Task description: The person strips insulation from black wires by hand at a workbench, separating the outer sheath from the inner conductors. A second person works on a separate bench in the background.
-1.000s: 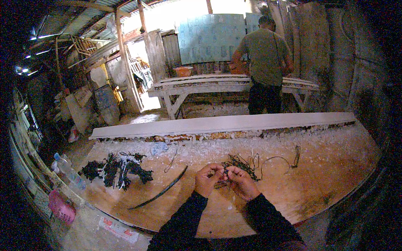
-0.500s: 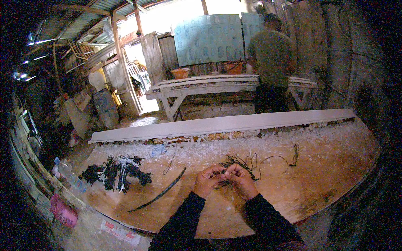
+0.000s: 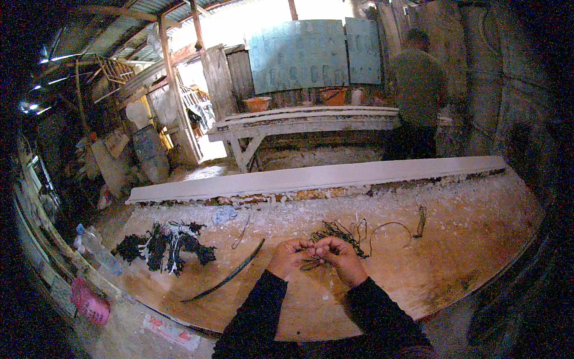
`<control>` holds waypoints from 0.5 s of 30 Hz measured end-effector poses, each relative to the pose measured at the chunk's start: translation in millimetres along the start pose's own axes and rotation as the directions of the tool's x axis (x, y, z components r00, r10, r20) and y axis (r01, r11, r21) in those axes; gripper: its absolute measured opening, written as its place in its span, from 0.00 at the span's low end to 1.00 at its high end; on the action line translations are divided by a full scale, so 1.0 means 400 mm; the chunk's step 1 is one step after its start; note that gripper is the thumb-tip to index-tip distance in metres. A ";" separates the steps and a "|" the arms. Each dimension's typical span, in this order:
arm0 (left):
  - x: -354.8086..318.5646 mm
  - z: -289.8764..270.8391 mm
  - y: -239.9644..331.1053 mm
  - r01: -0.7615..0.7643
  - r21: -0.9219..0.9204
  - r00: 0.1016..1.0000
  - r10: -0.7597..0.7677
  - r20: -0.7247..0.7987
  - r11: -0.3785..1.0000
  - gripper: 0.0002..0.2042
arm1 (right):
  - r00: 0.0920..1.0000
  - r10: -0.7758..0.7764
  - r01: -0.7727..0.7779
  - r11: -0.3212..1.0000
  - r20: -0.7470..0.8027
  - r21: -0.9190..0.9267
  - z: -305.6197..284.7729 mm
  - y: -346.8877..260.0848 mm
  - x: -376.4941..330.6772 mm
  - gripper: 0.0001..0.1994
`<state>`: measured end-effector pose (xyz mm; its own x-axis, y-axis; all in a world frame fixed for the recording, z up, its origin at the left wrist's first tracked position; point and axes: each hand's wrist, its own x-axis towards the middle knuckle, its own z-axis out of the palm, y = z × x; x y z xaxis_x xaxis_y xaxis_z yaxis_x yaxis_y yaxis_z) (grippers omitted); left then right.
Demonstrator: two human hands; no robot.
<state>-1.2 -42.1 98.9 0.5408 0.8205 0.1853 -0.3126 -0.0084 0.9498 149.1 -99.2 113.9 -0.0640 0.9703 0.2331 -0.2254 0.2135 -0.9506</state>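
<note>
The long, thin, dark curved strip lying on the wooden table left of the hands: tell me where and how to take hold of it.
Grip the long dark curved strip near its middle, pinching across its narrow width from above. It lies flat on the dusty wooden table, bare on both sides, so the middle should balance it. The left hand is nearest. The tangled black bundle lies apart, further left.

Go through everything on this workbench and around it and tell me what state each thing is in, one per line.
left hand: closed on thin wire, touching the other hand
right hand: pinching the same wire
thin wire: held between both hands
loose wire tangle: lying on the bench, untouched
dark bundle: lying in a heap, untouched
long dark strip: lying flat
pale plank: lying flat along the far edge
plastic bottle: lying on its side
</note>
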 end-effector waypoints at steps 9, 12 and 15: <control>0.015 0.007 -0.025 -0.148 0.196 0.969 0.181 -0.165 0.969 0.04 | 0.997 -0.077 0.076 0.995 -0.017 -0.059 0.014 0.007 0.002 0.06; -0.004 0.001 -0.005 0.005 0.175 0.957 0.047 -0.288 0.985 0.04 | 0.996 -0.089 0.087 0.992 -0.019 -0.087 0.021 -0.004 -0.009 0.05; -0.008 0.010 0.005 -0.010 0.107 0.961 0.039 -0.273 0.994 0.04 | 0.990 -0.123 0.112 0.983 -0.066 -0.149 0.026 -0.004 -0.003 0.06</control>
<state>-0.3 -47.0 101.3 0.2944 0.9444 0.1465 -0.2330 -0.0778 0.9694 139.6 -102.1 117.4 0.0290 0.9421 0.3339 -0.0840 0.3352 -0.9384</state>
